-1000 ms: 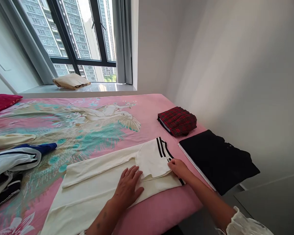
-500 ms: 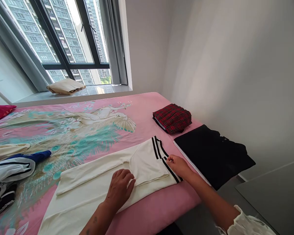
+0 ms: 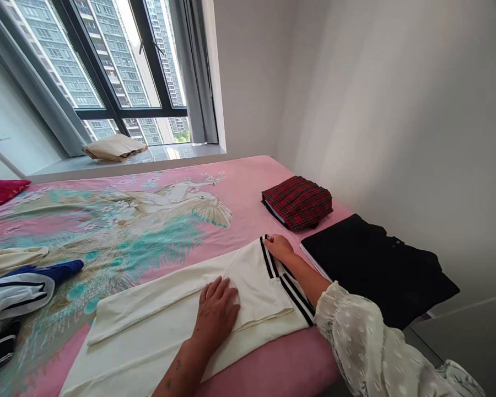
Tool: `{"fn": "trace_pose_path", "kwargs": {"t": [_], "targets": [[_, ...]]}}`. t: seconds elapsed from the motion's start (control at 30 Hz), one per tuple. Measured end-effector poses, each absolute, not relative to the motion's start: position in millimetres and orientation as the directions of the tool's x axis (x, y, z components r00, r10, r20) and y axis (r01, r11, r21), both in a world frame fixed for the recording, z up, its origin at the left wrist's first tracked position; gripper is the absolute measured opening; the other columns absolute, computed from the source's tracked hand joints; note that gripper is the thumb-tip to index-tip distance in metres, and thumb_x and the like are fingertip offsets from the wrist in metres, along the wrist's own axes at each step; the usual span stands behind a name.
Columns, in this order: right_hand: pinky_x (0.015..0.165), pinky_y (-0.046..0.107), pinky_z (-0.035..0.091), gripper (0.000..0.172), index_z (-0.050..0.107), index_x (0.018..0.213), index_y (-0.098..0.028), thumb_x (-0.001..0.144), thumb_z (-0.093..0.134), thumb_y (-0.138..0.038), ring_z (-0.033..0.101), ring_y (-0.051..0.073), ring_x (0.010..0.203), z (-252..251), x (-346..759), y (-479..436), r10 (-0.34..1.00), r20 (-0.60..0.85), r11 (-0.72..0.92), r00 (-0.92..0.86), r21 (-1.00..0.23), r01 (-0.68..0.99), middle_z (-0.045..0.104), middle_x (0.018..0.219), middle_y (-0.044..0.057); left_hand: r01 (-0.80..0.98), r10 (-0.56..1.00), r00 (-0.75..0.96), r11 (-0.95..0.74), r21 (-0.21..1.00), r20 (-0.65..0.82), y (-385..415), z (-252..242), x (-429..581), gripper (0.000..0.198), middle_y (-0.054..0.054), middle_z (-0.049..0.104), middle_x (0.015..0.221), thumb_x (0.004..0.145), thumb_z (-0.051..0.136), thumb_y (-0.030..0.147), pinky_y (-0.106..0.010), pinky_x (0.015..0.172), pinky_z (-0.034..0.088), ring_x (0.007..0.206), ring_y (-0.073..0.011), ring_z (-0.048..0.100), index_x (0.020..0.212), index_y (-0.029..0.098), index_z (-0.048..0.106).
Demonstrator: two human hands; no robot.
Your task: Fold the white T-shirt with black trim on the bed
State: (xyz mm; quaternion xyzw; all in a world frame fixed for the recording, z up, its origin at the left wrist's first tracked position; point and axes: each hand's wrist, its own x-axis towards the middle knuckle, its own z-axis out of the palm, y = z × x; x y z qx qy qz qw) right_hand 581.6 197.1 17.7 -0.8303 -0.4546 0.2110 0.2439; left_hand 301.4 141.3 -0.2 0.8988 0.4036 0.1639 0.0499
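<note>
A cream garment [image 3: 149, 325] with black stripes at its right end lies spread on the pink bed, a sleeve folded along its upper side. My left hand [image 3: 219, 310] rests palm down on the middle of it, fingers spread a little. At the far corner of the striped edge, my right hand [image 3: 279, 248] has its fingers closed on the garment. The stripes nearest the right wrist are partly hidden by that arm.
Beyond my right hand lies a folded red plaid garment [image 3: 297, 202]. A black folded garment [image 3: 372, 264] reaches over the bed's right edge. Other clothes [image 3: 20, 292] are heaped at left, near a red cushion [image 3: 2, 193]. A beige bundle [image 3: 114, 148] sits on the windowsill.
My right hand has moved away from me along the striped edge to its far corner. My left hand has slid slightly right and now lies flatter on the cloth.
</note>
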Motion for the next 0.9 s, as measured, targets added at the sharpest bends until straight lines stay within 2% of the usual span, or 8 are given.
{"fn": "trace_pose_path", "kwargs": {"t": [0.13,0.23,0.33,0.53,0.63,0.73,0.83,0.9], "targets": [[0.068,0.027,0.040,0.023,0.063,0.085,-0.021,0.084,0.048,-0.039,0.061,0.020,0.086,12,580,210,0.865,-0.070,-0.443,0.497,-0.572,0.690,0.067,0.087,0.005,0.752,0.797,0.585,-0.603,0.264,0.153,143,-7,301,0.057,-0.009,0.041,0.145,0.079,0.054,0.042,-0.057,0.107,0.027,0.136,-0.0308,0.032,0.133,0.023,0.046],[0.071,0.029,0.041,0.023,0.061,0.093,-0.020,0.084,0.049,-0.037,0.060,0.021,0.086,12,579,207,0.852,-0.035,-0.447,0.522,-0.570,0.690,0.066,0.091,0.007,0.733,0.793,0.580,-0.608,0.305,0.188,152,-8,285,0.051,-0.008,0.045,0.142,0.082,0.050,0.043,-0.050,0.107,0.032,0.134,-0.0271,0.035,0.129,0.023,0.050],[0.080,0.030,0.042,0.028,0.054,0.108,-0.020,0.088,0.041,-0.035,0.056,0.020,0.098,16,569,190,0.856,0.070,-0.378,0.511,-0.590,0.713,0.061,0.106,0.008,0.800,0.835,0.464,-0.539,0.264,0.297,168,-6,246,0.043,-0.010,0.051,0.136,0.081,0.046,0.026,-0.043,0.104,0.037,0.130,-0.0241,0.041,0.123,0.020,0.055],[0.087,0.029,0.041,0.015,0.057,0.091,-0.020,0.088,0.044,-0.027,0.054,0.017,0.094,22,508,130,0.949,0.313,0.159,0.050,-0.606,0.780,0.060,0.094,0.004,0.931,0.920,0.351,-0.362,0.037,0.174,186,2,151,0.048,-0.010,0.057,0.128,0.070,0.046,0.013,-0.052,0.103,0.032,0.121,-0.0273,0.049,0.116,0.021,0.058],[0.085,0.030,0.043,0.012,0.058,0.093,-0.020,0.084,0.052,-0.025,0.054,0.018,0.094,23,467,115,0.961,0.260,0.234,-0.094,-0.582,0.779,0.060,0.095,0.005,0.945,0.933,0.315,-0.325,0.032,0.174,189,10,121,0.035,-0.006,0.066,0.113,0.073,0.045,0.013,-0.049,0.100,0.034,0.108,-0.0246,0.058,0.100,0.024,0.064],[0.083,0.032,0.044,0.026,0.057,0.101,-0.019,0.078,0.061,-0.031,0.053,0.022,0.097,22,430,120,0.979,0.169,0.179,-0.110,-0.475,0.861,0.059,0.100,0.007,0.965,0.941,0.236,-0.256,0.056,0.243,190,17,103,0.022,-0.006,0.070,0.095,0.077,0.045,0.017,-0.046,0.090,0.042,0.092,-0.0237,0.062,0.085,0.022,0.064],[0.076,0.034,0.044,0.031,0.056,0.102,-0.017,0.075,0.062,-0.031,0.052,0.025,0.096,18,408,134,0.995,0.090,0.075,-0.049,-0.306,0.949,0.059,0.101,0.010,0.966,0.916,0.192,-0.241,0.098,0.353,178,18,104,0.026,-0.011,0.066,0.102,0.083,0.039,0.019,-0.049,0.089,0.044,0.098,-0.0266,0.059,0.097,0.019,0.061],[0.070,0.032,0.043,0.026,0.055,0.100,-0.017,0.074,0.058,-0.024,0.053,0.025,0.094,14,404,141,0.998,0.061,0.028,-0.014,-0.239,0.971,0.060,0.100,0.010,0.918,0.877,0.309,-0.376,0.127,0.368,162,14,121,0.027,-0.008,0.065,0.107,0.086,0.038,0.020,-0.042,0.093,0.046,0.104,-0.0223,0.058,0.100,0.021,0.061]]}}
